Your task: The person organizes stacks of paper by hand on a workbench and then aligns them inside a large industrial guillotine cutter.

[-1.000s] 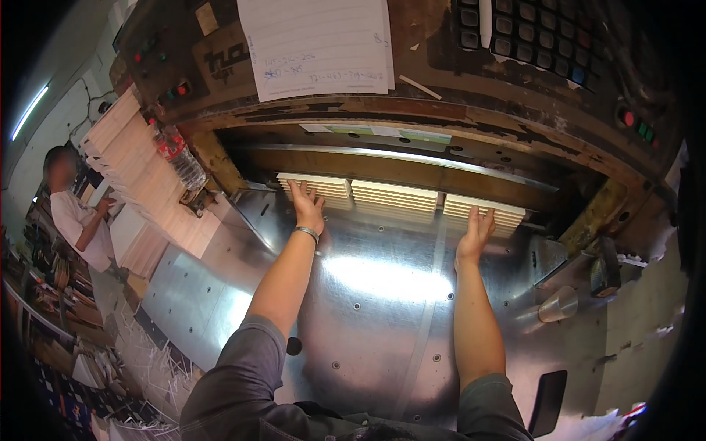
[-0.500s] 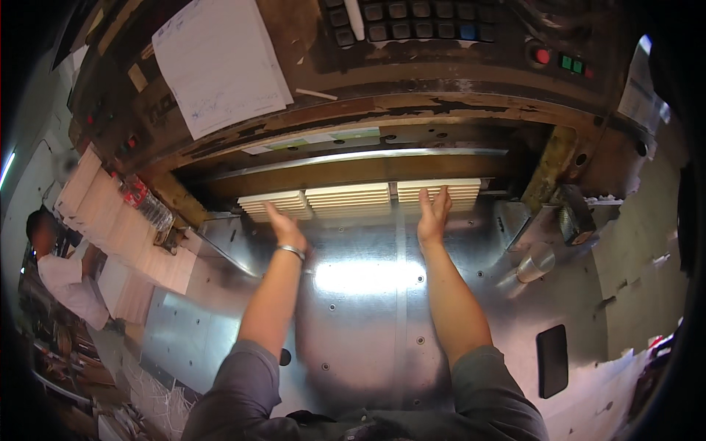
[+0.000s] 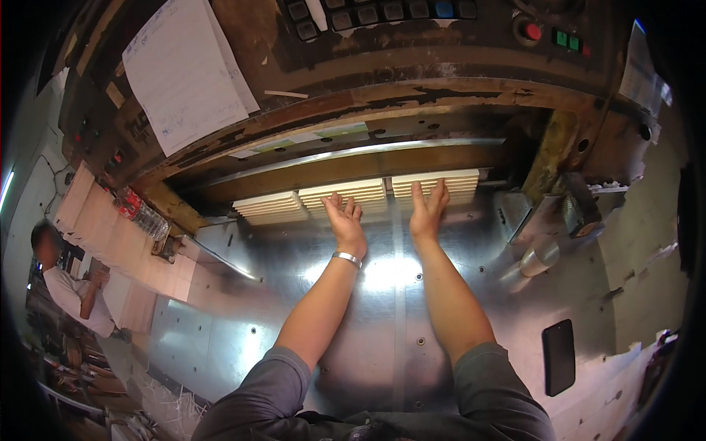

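Three cream stacks of thin layered strips, apparently paper, stand side by side under the long metal bar of a cutting machine: a left stack (image 3: pixel 266 209), a middle stack (image 3: pixel 373 192) and a right stack (image 3: pixel 463 184). My left hand (image 3: pixel 346 226) is at the front of the middle stack, fingers apart and slightly bent, a metal band round its wrist. Against the left part of the right stack's front, my right hand (image 3: pixel 428 213) holds its fingers extended upward. Neither hand grips anything; exact fingertip contact is hard to make out.
A shiny metal table (image 3: pixel 360 309) lies beneath my arms. A black phone (image 3: pixel 559 358) rests at right, near a metal cup (image 3: pixel 540 259). Paper piles (image 3: pixel 110 220) and a plastic bottle (image 3: pixel 143 214) stand left, with a person (image 3: pixel 73 287) beyond. Written sheets (image 3: pixel 187 73) lie on the machine.
My left hand has moved right, from the left stack to the middle one. My right hand stays at the right stack. The view has shifted slightly, and the person at left has raised a forearm.
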{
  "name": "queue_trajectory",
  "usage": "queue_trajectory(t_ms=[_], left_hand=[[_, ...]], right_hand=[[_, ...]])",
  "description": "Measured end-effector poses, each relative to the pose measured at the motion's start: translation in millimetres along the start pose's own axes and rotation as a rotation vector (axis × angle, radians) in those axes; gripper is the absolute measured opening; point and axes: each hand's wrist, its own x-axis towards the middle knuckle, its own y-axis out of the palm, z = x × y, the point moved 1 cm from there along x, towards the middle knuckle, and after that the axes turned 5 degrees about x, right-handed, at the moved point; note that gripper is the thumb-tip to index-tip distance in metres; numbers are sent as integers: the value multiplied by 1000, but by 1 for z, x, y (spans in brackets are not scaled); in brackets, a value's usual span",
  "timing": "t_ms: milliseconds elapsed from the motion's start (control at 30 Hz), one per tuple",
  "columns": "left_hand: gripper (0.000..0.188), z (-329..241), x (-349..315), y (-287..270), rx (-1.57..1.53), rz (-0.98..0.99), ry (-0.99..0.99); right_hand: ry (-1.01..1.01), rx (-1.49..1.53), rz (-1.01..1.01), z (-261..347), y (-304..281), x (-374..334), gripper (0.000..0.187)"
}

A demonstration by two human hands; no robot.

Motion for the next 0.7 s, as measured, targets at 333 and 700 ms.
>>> queue_trajectory(t_ms=[333,700], left_hand=[[101,-2,-7,4,29,78,11],[107,1,1,12,43,81,1]], right_hand=[[-14,36,-13,-6,-1,1,96],[12,32,29,3,-4,1,97]])
